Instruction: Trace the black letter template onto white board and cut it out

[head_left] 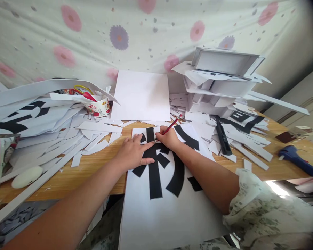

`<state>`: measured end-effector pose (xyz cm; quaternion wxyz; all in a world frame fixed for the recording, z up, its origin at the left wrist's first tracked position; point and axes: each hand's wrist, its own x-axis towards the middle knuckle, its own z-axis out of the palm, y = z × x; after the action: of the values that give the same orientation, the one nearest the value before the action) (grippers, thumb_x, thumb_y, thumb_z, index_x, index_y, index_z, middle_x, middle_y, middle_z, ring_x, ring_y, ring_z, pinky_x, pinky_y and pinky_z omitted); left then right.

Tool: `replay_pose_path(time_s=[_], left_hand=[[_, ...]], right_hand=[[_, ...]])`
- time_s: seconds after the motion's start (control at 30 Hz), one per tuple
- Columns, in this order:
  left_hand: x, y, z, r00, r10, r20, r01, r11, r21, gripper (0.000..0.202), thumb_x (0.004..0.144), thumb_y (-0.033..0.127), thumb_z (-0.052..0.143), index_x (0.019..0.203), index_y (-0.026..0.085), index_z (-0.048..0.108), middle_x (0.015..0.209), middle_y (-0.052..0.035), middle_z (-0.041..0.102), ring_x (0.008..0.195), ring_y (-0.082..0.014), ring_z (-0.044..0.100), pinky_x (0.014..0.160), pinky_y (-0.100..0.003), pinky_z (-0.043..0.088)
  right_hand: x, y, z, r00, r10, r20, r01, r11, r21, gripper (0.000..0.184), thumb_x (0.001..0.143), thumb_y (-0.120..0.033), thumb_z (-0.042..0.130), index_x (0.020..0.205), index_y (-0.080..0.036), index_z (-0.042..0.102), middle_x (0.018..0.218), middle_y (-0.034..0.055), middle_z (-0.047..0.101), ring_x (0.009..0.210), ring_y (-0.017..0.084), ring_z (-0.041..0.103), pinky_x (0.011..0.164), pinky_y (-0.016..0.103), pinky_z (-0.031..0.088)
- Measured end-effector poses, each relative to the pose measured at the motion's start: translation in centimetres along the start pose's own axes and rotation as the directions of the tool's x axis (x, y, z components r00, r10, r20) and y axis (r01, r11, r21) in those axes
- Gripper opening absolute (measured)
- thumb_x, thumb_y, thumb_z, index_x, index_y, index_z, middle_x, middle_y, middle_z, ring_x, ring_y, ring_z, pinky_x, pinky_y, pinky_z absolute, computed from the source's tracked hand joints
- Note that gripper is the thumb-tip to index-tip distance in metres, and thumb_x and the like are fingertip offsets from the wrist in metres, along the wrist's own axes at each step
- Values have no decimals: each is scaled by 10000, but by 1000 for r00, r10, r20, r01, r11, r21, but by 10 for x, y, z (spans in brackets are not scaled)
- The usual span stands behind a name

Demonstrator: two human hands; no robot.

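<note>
A large white board (172,218) lies in front of me, its far part on the table and its near part over the front edge. On it are bold black character strokes (155,180). My left hand (131,151) rests flat on the upper left strokes, fingers spread. Just right of it, my right hand (168,137) grips a dark red pencil (173,124), which leans up to the right. The pencil's tip is hidden by the fingers, close to the top of the character.
A patterned paper cup (97,107) stands at the back left among white offcuts (99,127). A blank white panel (141,95) leans against the curtain. At right are stacked white box shapes (221,80), a black cutter-like tool (223,137) and a blue glue gun (299,161).
</note>
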<state>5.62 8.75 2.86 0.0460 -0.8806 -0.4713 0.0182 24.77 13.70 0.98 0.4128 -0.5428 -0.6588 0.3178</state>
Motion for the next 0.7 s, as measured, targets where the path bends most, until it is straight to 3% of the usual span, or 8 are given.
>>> replay_pose_path(time_s=[0.17, 0.4, 0.53, 0.7], left_hand=[[1, -1, 2, 1000, 8, -3, -8, 1000, 5, 706, 789, 757, 399, 1402, 407, 425, 1427, -212, 374, 1319, -467, 347, 1017, -581, 334], [1, 3, -9, 999, 2, 34, -3, 1000, 28, 662, 809, 711, 449, 1404, 424, 412, 1392, -194, 405, 1295, -431, 388, 1000, -565, 361], [4, 4, -16, 997, 3, 79, -7, 999, 44, 692, 793, 727, 459, 1412, 423, 398, 1336, -200, 434, 1190, -420, 492, 948, -542, 408], [9, 8, -22, 995, -13, 99, 8, 999, 49, 760, 745, 792, 436, 1410, 426, 398, 1126, -180, 524, 1031, -395, 580, 829, -489, 475]], right_hand=[[3, 3, 2, 1000, 4, -15, -5, 999, -34, 230, 710, -226, 541, 573, -212, 357, 496, -61, 479, 501, 102, 448, 504, 224, 312], [6, 2, 2, 999, -16, -36, 13, 996, -87, 228, 703, -193, 525, 564, -213, 345, 479, -72, 404, 500, 101, 393, 514, 230, 273], [6, 1, -1, 999, -44, -20, 41, 994, -103, 232, 672, -191, 544, 545, -211, 351, 487, -77, 381, 512, 100, 368, 522, 235, 271], [8, 4, -4, 999, -51, -12, 49, 993, -105, 217, 636, -172, 540, 531, -214, 355, 494, -72, 389, 520, 108, 370, 516, 242, 272]])
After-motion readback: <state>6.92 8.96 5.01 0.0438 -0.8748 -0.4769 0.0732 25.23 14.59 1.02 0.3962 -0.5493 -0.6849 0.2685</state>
